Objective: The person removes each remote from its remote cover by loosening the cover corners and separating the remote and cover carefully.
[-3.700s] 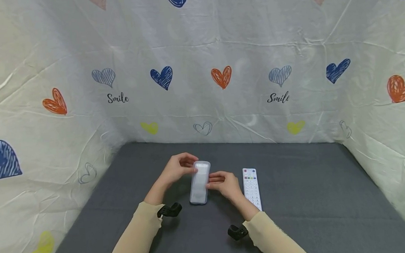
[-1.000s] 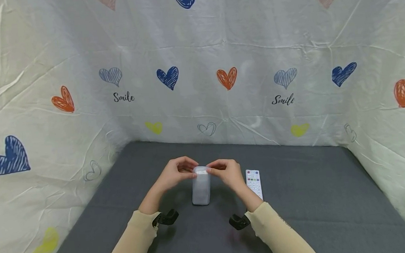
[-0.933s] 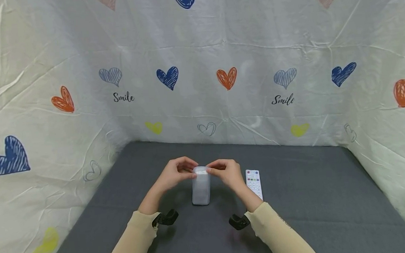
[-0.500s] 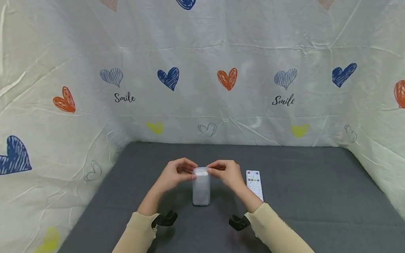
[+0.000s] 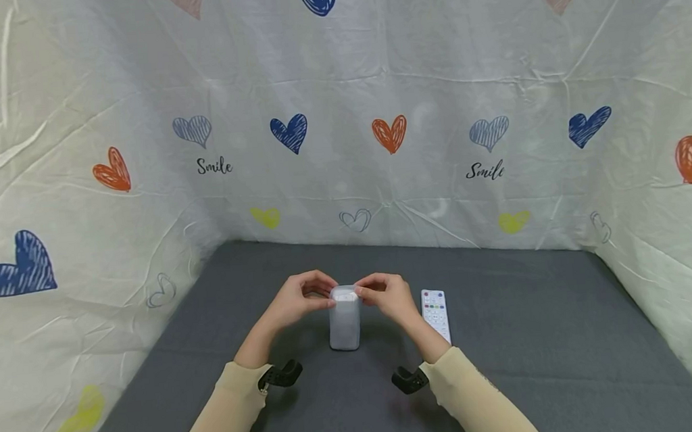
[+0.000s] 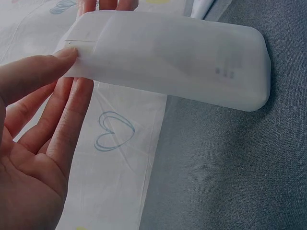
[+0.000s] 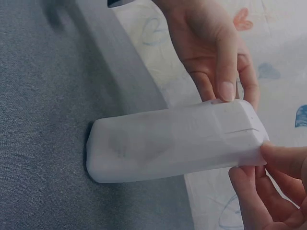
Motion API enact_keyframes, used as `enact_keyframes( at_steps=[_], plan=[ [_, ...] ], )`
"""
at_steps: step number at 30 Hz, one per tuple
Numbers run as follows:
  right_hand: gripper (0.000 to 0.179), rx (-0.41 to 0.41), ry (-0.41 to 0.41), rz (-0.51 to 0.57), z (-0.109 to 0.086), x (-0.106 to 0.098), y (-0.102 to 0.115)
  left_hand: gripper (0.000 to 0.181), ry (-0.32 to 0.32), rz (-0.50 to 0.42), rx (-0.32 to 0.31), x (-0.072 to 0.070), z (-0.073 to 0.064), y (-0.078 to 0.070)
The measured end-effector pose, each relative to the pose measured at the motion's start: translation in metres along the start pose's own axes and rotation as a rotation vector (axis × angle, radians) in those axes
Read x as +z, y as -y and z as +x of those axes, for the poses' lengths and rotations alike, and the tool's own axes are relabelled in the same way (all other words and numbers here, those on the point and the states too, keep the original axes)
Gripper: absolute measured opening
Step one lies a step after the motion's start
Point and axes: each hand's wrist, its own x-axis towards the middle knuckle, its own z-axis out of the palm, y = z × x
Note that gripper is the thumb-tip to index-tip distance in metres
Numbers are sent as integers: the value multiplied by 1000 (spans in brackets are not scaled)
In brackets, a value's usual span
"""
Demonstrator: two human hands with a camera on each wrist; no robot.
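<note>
1. Pinching the far end of a frosted case (image 5: 345, 328) from both sides, with the left hand (image 5: 300, 299) at its left edge and the right hand (image 5: 389, 297) at its right.
2. Gripping on the left with the thumb on the upper face, beside a short slit (image 6: 79, 41), and with fingers set underneath.
3. Gripping likewise on the right, with the thumb at the end edge and fingers bent in below.
4. Keeping the case over the grey table (image 5: 513, 325), tilted, near end down at the cloth and far end raised.
5. Changing over the last few seconds: right-hand grip shifted from partway down the case's side to the far end, now almost level with the left; barely altering in the last second.
6. Suggesting, as a judgement, work centred on the slit end, with an even two-handed hold.
7. Showing faint dark marks through the case wall; impossible to tell print from contents.
8. Leaving a white remote (image 5: 434, 311) face up to the right, apart from the case, not held, and partly hidden by the right forearm.
</note>
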Motion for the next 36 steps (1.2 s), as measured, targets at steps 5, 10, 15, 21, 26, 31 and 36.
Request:
enact_keyframes(
  at_steps=[5,10,15,21,26,31,36],
  plan=[
    [22,30,29,42,-2,0,1,31,11,28,-3,-1,-1,3],
    [21,55,23,60,-3,1,3,25,19,25,0,-1,-2,5],
    [20,56,-4,70,-4,6,0,17,30,24,5,0,-5,-4],
    [21,59,-20,89,-3,9,-4,13,16,46,9,2,-11,-24],
    [23,40,-1,114,-11,8,8,11,-12,38,7,4,-13,-24],
    [23,21,-16,115,-6,12,-2,7,-55,57,33,5,-14,-24],
    [22,1,-24,106,-5,14,-7,4,-91,65,44,6,-15,-24]
  ],
)
